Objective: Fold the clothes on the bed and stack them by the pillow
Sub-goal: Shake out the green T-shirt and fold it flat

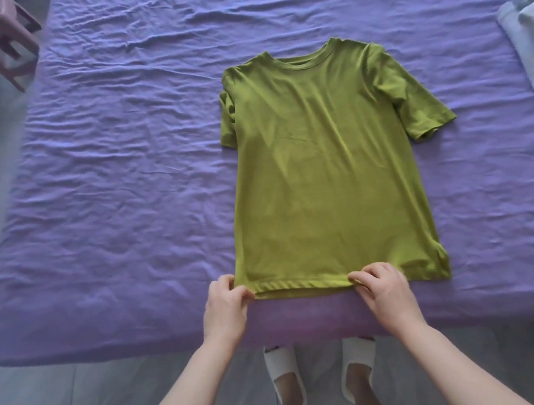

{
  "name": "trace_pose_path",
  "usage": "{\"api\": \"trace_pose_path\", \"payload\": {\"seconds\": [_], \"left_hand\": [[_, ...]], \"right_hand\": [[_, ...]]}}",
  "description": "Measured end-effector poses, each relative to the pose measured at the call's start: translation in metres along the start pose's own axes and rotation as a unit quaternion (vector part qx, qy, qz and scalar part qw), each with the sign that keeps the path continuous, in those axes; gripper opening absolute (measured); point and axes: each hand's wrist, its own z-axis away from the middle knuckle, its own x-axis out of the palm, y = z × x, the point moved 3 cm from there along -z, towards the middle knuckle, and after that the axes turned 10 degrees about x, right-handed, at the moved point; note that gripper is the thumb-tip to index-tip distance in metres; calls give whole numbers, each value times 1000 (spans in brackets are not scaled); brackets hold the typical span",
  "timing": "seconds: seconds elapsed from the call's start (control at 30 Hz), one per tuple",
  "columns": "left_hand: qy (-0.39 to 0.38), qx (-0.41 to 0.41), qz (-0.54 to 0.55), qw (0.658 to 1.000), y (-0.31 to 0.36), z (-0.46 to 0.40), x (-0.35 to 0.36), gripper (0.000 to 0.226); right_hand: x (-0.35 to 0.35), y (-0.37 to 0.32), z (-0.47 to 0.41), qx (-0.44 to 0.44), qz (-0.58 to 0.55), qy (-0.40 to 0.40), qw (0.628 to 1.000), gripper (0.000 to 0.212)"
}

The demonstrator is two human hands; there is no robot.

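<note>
An olive-green T-shirt (324, 171) lies flat on the purple bed sheet (112, 183), collar away from me and hem at the near edge. Its left sleeve is tucked in along the body, while the right sleeve spreads out to the side. My left hand (224, 306) pinches the hem at its left corner. My right hand (385, 292) pinches the hem further right, short of the right corner. Both hands have their fingers curled onto the fabric.
Pale blue and white clothes (527, 34) lie in a pile at the bed's far right edge. A pink stool (3, 41) stands beside the bed at the top left. My feet in white slippers (322, 372) stand on the grey floor at the bed's near edge.
</note>
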Motion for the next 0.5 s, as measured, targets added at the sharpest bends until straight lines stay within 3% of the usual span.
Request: {"api": "trace_pose_path", "payload": {"seconds": [0.1,0.17,0.23,0.33,0.5], "left_hand": [[33,8,-50,998,9,1,3,30],[39,69,-81,994,24,-5,9,41],[31,133,-70,988,44,-17,19,38],[-18,147,-13,989,72,-34,39,29],[-98,148,-64,982,83,-44,55,19]], "right_hand": [[0,-3,-5,11,-6,-14,1000,33],[2,-10,-11,-6,-10,-24,1000,32],[7,-16,-17,-22,-20,-35,999,25],[15,-14,-25,-9,-33,-73,997,10],[19,-1,-25,-25,-28,-150,988,22]]}}
